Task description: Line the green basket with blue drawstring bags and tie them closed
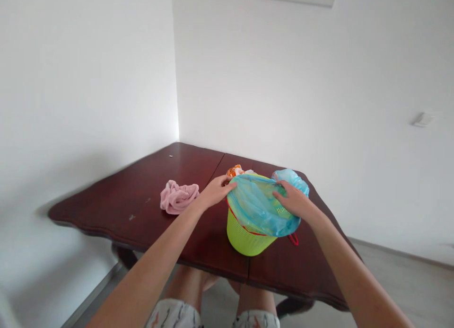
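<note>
A lime-green perforated basket with a red rim stands on the table. A translucent blue plastic bag is spread over its mouth and hangs over the near side of the rim. My left hand is closed on the bag's edge at the left of the rim, thumb on top. On the right side, my right hand pinches the bag's edge, its thumb over the opening. Behind that hand lies a bunched light-blue plastic bag. Some fingertips of both hands are hidden.
A crumpled pink cloth lies left of the basket. Behind the basket is an orange-and-white item, partly hidden. A red loop shows at the basket's right. The dark wooden table meets white walls at its far corner.
</note>
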### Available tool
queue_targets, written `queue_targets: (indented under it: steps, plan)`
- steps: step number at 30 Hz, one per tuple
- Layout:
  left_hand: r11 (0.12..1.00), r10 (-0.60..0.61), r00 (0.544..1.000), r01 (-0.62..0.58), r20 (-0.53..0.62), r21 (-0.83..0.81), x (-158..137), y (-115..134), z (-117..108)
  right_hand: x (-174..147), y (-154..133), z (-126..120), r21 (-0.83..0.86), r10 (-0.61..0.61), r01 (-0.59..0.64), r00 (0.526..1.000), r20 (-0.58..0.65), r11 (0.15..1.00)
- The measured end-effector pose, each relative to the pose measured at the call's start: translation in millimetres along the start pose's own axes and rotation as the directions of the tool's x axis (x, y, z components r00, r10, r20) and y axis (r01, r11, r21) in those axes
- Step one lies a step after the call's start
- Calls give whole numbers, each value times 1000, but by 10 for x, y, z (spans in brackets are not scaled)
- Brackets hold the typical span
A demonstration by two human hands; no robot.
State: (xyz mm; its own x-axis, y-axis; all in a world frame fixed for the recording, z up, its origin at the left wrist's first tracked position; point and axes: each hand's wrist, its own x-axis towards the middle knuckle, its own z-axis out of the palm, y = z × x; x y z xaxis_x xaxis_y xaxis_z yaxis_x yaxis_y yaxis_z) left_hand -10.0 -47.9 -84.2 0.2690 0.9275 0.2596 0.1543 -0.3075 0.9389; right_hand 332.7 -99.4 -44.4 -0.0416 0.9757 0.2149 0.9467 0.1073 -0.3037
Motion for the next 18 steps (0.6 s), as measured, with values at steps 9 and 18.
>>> queue_targets:
  steps: [9,18]
  plan:
    - [980,142,985,-154,98,124,-46,33,76,26,-61,-65,-6,25,-25,999,39,1000]
    - [700,254,859,-481,445,528,13,306,-60,-34,-241,25,-118,-47,55,997,62,992]
